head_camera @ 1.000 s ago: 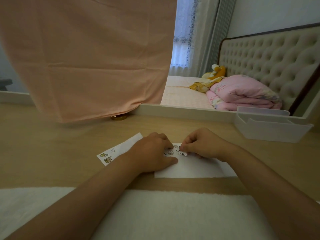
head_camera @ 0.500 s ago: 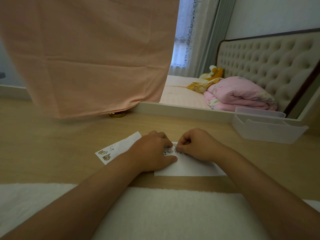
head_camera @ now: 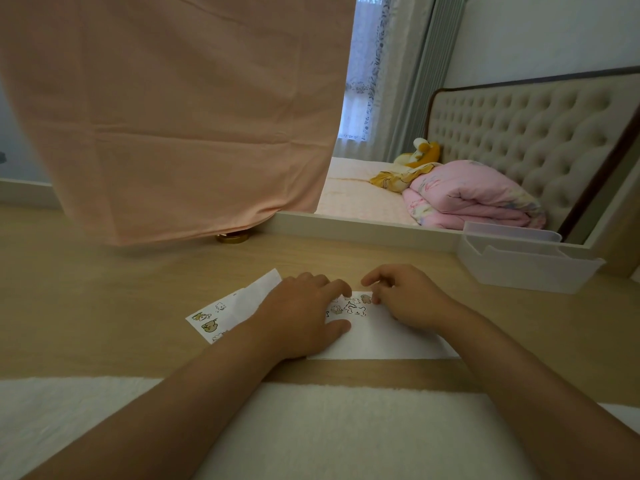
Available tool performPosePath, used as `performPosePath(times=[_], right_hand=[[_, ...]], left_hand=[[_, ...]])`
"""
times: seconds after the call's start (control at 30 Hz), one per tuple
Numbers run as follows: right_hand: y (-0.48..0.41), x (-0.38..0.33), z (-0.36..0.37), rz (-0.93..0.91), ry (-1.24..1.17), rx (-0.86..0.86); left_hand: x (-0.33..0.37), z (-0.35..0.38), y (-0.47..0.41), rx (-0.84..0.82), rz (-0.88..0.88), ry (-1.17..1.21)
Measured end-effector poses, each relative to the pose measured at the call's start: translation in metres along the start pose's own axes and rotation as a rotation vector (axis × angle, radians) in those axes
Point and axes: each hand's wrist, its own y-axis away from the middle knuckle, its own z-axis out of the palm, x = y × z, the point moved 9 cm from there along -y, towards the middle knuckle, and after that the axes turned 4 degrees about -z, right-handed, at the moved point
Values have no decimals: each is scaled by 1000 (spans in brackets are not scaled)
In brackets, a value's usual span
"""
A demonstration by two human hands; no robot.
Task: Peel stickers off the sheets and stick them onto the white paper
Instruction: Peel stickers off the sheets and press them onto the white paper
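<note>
Pinning down: the left hand point(head_camera: 301, 317) lies palm down on the left end of the white paper point(head_camera: 381, 341), its grip spread, thumb flat on the sheet and forefinger stretched toward the far edge.
Opposite: the right hand point(head_camera: 405, 299) rests knuckles up on the paper's far right part, fingers curled, tips at a brown sticker; whether its grip pinches it or only presses it cannot be told.
On the paper: stickers point(head_camera: 353, 306), a small cluster of cartoon animals, sit near the far edge between the two hands.
Supply: the sticker sheet point(head_camera: 221, 315) lies slanted on the desk point(head_camera: 104, 306), left of the paper, its right part under the left hand.
Writing: any lettering on stickers or sheet is too small to read.
Near edge: a white fleecy mat point(head_camera: 311, 427) lies under both forearms.
Far side: a pink cloth point(head_camera: 173, 116) hangs to the desk; a white plastic tray point(head_camera: 530, 268) stands at the right.
</note>
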Motion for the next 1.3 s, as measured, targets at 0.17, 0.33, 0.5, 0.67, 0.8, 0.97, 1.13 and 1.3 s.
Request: performPosePath(times=[0.17, 0.33, 0.5, 0.67, 0.8, 0.97, 1.13, 1.3], right_hand=[[3, -4, 4, -40, 77, -5], [16, -18, 5, -143, 203, -29], [28, -30, 11, -226, 473, -88], [46, -33, 20, -259, 594, -174], [55, -35, 19, -292, 686, -162], [54, -37, 19, -303, 692, -134], [53, -38, 19, -314, 681, -111], [53, -37, 18, -314, 653, -90]], left_hand=[[5, 4, 3, -25, 39, -69], [6, 12, 4, -85, 45, -95], [11, 15, 7, -93, 57, -247], [18, 16, 7, -139, 45, -359], [19, 17, 8, -176, 16, -391], [32, 11, 8, -46, 132, -299], [24, 19, 9, -190, 78, -66], [21, 23, 10, -222, 62, -14]])
